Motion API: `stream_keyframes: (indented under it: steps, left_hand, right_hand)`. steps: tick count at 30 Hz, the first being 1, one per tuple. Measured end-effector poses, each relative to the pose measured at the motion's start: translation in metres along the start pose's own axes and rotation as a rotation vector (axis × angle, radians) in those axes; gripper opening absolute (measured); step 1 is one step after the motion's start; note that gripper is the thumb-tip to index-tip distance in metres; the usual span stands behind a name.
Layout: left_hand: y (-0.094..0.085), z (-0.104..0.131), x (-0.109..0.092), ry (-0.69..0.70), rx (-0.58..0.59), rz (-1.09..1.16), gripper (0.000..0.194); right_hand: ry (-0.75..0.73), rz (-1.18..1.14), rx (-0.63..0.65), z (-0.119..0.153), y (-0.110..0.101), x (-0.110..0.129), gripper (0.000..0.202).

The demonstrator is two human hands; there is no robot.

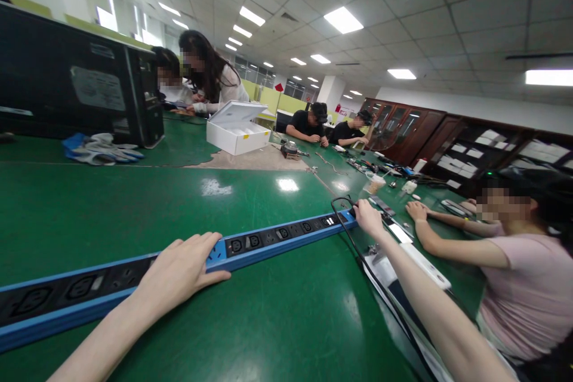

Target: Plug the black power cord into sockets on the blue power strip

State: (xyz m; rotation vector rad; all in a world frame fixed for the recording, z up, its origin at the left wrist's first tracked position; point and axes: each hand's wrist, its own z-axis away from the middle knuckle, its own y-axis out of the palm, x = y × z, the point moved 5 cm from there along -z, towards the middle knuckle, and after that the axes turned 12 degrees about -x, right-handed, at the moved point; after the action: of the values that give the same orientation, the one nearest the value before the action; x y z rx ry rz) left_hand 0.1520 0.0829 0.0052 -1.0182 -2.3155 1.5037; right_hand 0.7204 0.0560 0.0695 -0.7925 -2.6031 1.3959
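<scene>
A long blue-and-black power strip [268, 237] lies across the green tabletop, from the left edge to the middle right, its sockets facing up. My left hand [179, 265] is closed over its middle, thumb along the near side and fingers over the top. At the strip's right end, my right hand [369, 219] is closed on a small black piece that looks like a cable plug [352, 211], mostly covered by the fingers. A black cable [342, 230] loops near that end and runs down beside my right forearm.
At the left stand a black computer case [80, 77] and gloves [102, 148]. Behind the strip are an open white box [239, 131] and a tape measure [290, 149]. A white power strip [425, 265] lies right, near a co-worker [523, 268]; several people sit farther back.
</scene>
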Motion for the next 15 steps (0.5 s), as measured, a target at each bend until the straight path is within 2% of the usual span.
stream_keyframes:
  steps: [3, 7, 9, 11, 15]
  left_hand:
    - [0.001, 0.0, 0.0, 0.006, -0.002, 0.005, 0.077]
    - [0.002, 0.0, 0.002, 0.012, -0.009, 0.009, 0.079]
    - [0.003, 0.0, 0.004, 0.012, -0.006, 0.014, 0.078]
    - [0.003, -0.001, 0.004, 0.012, -0.008, 0.025, 0.079]
    - [0.001, -0.002, 0.005, 0.011, -0.026, 0.057, 0.076]
  right_hand:
    - [0.02, -0.033, -0.17, -0.013, -0.029, -0.008, 0.043]
    - [-0.114, -0.041, -0.163, -0.052, -0.069, -0.025, 0.044]
    - [-0.155, -0.041, -0.136, -0.064, -0.078, -0.035, 0.043]
    - [-0.169, -0.048, -0.075, -0.066, -0.074, -0.043, 0.039]
    - [-0.133, -0.14, 0.078, -0.05, -0.036, -0.052, 0.029]
